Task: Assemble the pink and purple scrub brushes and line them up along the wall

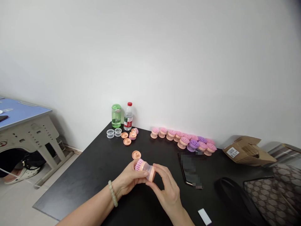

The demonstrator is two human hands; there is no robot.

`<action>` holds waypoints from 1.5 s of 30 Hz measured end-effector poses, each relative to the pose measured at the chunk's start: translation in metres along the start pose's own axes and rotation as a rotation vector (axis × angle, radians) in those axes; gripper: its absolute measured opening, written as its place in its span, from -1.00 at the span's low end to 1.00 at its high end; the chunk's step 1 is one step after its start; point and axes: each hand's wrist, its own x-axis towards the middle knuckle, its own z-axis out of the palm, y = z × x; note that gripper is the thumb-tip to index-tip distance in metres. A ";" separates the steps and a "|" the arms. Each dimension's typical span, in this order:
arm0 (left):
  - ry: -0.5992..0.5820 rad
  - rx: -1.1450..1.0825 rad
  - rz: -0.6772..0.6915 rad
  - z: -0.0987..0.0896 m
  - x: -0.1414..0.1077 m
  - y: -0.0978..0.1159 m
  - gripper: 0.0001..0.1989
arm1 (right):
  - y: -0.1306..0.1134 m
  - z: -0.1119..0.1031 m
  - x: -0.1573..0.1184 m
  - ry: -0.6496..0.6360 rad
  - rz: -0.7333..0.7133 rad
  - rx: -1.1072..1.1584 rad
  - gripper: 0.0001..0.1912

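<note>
Between my two hands is a small round scrubbing brush [148,168] with pink bristles, a clear middle and a peach end cap, tilted on its side. My left hand [127,179] is closed around its bristle end and clear body. The fingertips of my right hand [168,190] pinch the peach cap from the right. Just beyond the brush, a loose peach disc [136,154] lies on the black table [94,175]. Farther back are two clear rings [110,134], more peach discs [127,142] and a couple of pink bristle heads [133,136].
Along the wall stands a row of several pink and purple brushes [182,142]. A green jar [116,116] and a water bottle [128,116] stand at the back left. To the right are a phone [190,171], a paper bag [246,150], a patterned bag [265,194] and a white block [204,216].
</note>
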 end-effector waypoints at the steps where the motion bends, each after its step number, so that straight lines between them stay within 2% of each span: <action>1: 0.006 0.026 0.009 0.001 -0.001 0.001 -0.48 | 0.000 0.000 0.000 0.006 0.020 -0.009 -0.67; 6: -0.049 0.217 0.121 0.004 -0.003 0.001 -0.42 | 0.001 0.000 -0.001 -0.037 0.213 -0.007 -0.69; 10: -0.037 0.231 0.124 0.002 -0.002 -0.004 -0.40 | 0.004 0.001 -0.002 -0.139 0.408 -0.007 -0.66; 15: -0.013 0.218 0.104 0.001 0.000 -0.008 -0.38 | 0.007 0.000 -0.001 -0.223 0.471 -0.082 -0.59; 23: 0.042 0.231 0.110 0.002 0.001 -0.010 -0.41 | 0.010 0.002 -0.004 -0.196 0.464 -0.038 -0.64; 28: 0.110 0.199 0.130 0.002 0.002 -0.006 -0.44 | 0.009 0.004 -0.006 -0.161 0.392 0.056 -0.70; 36: 0.020 0.128 0.134 0.001 0.001 0.000 -0.44 | 0.009 -0.001 -0.001 -0.087 0.388 0.131 -0.63; 40: 0.005 0.155 0.148 -0.001 0.002 0.000 -0.44 | 0.009 -0.002 0.001 -0.059 0.309 0.156 -0.61; 45: 0.063 0.233 0.144 -0.001 0.002 0.001 -0.47 | 0.010 -0.003 0.003 -0.070 0.219 0.151 -0.57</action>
